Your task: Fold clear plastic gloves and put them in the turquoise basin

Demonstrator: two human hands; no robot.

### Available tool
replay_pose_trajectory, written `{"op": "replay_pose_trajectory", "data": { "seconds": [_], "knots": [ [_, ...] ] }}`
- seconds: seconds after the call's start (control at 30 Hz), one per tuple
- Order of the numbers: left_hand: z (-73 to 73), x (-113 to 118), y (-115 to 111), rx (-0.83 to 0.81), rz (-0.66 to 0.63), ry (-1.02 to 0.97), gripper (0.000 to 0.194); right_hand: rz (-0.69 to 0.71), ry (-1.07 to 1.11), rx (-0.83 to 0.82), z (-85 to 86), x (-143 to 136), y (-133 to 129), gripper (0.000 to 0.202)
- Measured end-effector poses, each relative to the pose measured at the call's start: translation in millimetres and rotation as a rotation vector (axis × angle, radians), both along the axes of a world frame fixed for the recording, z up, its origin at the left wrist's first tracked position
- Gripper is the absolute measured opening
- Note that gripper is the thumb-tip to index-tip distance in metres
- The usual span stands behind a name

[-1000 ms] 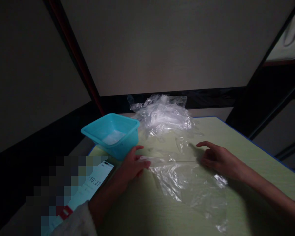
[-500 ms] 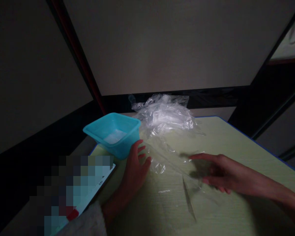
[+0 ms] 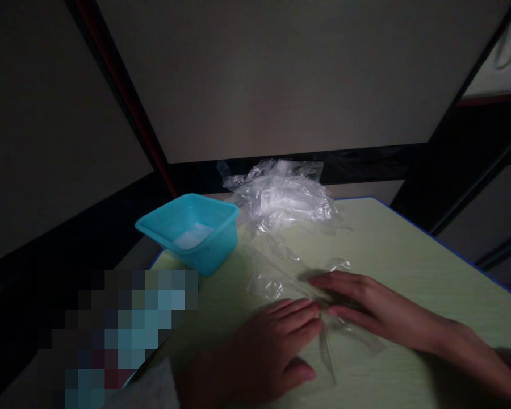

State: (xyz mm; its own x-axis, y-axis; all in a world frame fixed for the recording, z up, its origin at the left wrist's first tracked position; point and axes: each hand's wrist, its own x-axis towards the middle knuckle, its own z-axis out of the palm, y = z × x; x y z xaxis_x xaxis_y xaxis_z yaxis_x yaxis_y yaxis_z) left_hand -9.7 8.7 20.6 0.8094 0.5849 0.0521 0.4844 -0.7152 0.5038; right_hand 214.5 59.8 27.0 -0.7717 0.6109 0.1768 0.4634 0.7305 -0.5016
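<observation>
A clear plastic bag (image 3: 268, 281) lies spread on the pale green table (image 3: 392, 250), in front of a heap of crumpled clear bags (image 3: 285, 196). My left hand (image 3: 283, 346) rests palm down on the near part of the bag, fingers stretched to the right and the thumb apart. From the right, my right hand (image 3: 361, 301) touches the bag with its fingers extended and thumb apart. The fingertips of both hands are close together near the bag's middle. Neither hand is closed round anything.
A turquoise plastic basin (image 3: 223, 244) with something whitish inside stands at the table's back left corner. A pixelated, blurred-out object (image 3: 145, 324) lies at the left edge. Behind the table rises a grey panelled wall (image 3: 281, 79).
My left hand has moved from beside the basin toward the right and nearer to me, onto the bag. My right hand has shifted slightly left, and its fingers now rest on the plastic.
</observation>
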Motion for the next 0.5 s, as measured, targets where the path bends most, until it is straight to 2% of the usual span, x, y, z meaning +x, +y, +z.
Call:
{"op": "replay_pose_trajectory", "data": {
  "seconds": [0.1,0.2,0.33,0.5],
  "knots": [
    [-1.2,-5.0,1.3,-0.007,-0.012,0.043,0.056,0.07,-0.122,-0.093,-3.7,4.6,3.6,0.072],
    [-1.7,-10.7,2.9,-0.014,-0.043,0.064,0.056,0.139,-0.222,-0.142,-8.9,10.4,7.9,0.091],
    [2.9,-16.6,4.6,-0.051,-0.076,0.09,0.056,0.149,-0.262,-0.159,-10.1,16.6,10.2,0.099],
    [9.2,-18.9,6.0,-0.115,-0.086,0.161,0.055,0.095,-0.338,-0.236,-2.6,19.3,8.8,0.107]
  ]
}}
